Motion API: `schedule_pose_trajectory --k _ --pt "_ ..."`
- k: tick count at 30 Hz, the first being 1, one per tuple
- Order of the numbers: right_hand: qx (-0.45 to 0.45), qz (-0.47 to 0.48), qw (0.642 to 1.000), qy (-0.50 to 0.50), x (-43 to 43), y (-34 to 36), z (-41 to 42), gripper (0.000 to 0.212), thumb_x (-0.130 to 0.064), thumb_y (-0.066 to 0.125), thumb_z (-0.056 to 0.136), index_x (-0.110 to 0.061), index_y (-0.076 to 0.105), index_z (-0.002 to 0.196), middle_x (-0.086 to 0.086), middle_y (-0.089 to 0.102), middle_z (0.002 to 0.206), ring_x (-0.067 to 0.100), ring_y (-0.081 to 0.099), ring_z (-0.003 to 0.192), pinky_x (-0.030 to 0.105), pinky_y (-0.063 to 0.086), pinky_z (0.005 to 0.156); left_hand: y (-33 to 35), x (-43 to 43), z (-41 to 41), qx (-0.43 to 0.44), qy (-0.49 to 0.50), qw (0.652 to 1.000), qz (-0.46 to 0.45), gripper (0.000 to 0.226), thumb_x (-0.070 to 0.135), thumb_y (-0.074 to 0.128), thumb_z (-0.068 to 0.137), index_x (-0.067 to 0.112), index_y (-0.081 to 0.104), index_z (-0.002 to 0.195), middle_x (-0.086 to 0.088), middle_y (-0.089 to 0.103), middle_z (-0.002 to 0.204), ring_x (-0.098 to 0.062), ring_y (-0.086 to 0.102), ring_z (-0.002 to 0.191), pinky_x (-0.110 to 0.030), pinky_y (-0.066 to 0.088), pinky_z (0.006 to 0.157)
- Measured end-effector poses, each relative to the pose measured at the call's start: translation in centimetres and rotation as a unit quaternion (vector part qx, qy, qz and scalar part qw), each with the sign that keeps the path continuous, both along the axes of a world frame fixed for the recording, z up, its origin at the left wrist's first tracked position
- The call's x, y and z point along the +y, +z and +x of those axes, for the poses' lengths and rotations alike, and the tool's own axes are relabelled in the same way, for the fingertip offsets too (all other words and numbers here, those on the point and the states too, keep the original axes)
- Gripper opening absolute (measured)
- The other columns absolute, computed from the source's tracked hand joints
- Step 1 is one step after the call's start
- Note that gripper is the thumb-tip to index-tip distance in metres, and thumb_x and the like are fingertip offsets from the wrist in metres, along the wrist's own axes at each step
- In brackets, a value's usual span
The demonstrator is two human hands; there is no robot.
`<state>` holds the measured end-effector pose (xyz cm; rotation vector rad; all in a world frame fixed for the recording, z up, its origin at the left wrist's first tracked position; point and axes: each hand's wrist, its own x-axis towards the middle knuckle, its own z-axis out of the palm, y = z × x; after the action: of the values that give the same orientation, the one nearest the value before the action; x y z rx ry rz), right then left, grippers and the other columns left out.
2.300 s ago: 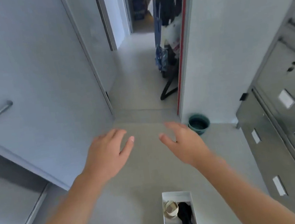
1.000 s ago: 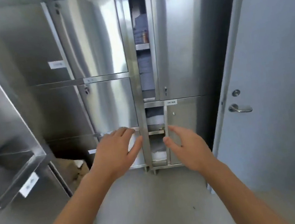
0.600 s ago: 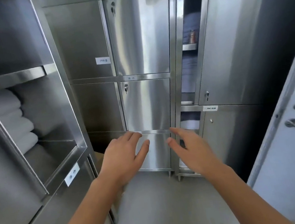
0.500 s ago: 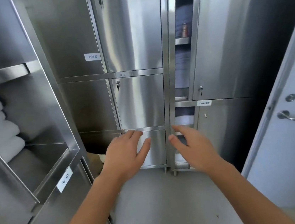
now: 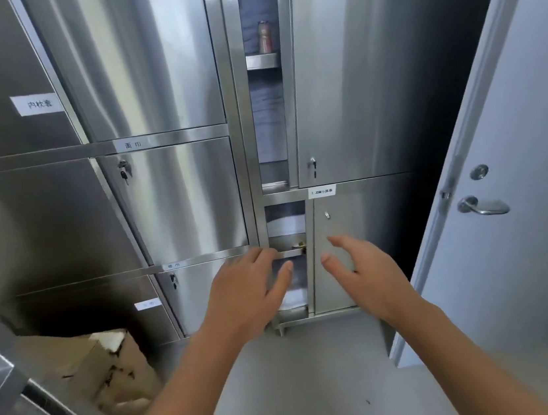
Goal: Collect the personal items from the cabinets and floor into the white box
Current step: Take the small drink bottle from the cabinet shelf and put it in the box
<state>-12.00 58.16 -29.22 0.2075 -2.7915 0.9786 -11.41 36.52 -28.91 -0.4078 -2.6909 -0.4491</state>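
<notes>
I face a wall of stainless steel cabinets (image 5: 154, 84). My left hand (image 5: 245, 290) and my right hand (image 5: 363, 272) are both held out in front of me, fingers relaxed and empty, before a narrow gap between two cabinet doors. Through the upper gap a small brown bottle (image 5: 264, 36) stands on a shelf with folded grey linen behind it. In the lower gap a small gold-coloured object (image 5: 299, 245) lies on a shelf, partly hidden by the door edge. The white box is out of view.
The lower right cabinet door (image 5: 355, 232) stands slightly ajar next to my right hand. A grey room door (image 5: 514, 212) with a lever handle fills the right. A torn cardboard box (image 5: 105, 362) sits on the floor at the lower left. Grey floor lies below my arms.
I turned from the corridor and the white box to the cabinets, then moved closer to the narrow gap. Both hands stayed empty and now sit nearer the lower shelf.
</notes>
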Motion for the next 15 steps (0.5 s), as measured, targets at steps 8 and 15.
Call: schedule_pose_trajectory --k 8,15 --pt "0.018 -0.034 0.998 0.045 0.6 1.8 -13.7 0.055 -0.054 0.044 0.101 -0.03 0.043 0.151 -0.007 0.05 0.152 0.014 0.044 0.141 0.037 0.038 0.114 3.4 0.7 -10.9 0.023 0.055 0.998 -0.016 0.059 0.059 0.022 0.096 0.025 0.059 0.126 0.008 0.063 0.124 -0.017 0.062 0.094 -0.027 0.035 0.08" --pt "0.02 -0.025 0.997 0.064 -0.5 3.1 -23.0 0.054 -0.058 0.043 0.1 -0.035 0.043 0.149 -0.012 0.049 0.151 0.012 0.045 0.138 0.038 0.042 0.111 3.7 0.2 -19.7 0.02 0.076 0.997 -0.009 0.065 0.062 0.016 0.093 0.025 0.058 0.128 0.008 0.063 0.125 -0.019 0.062 0.098 -0.027 0.036 0.077"
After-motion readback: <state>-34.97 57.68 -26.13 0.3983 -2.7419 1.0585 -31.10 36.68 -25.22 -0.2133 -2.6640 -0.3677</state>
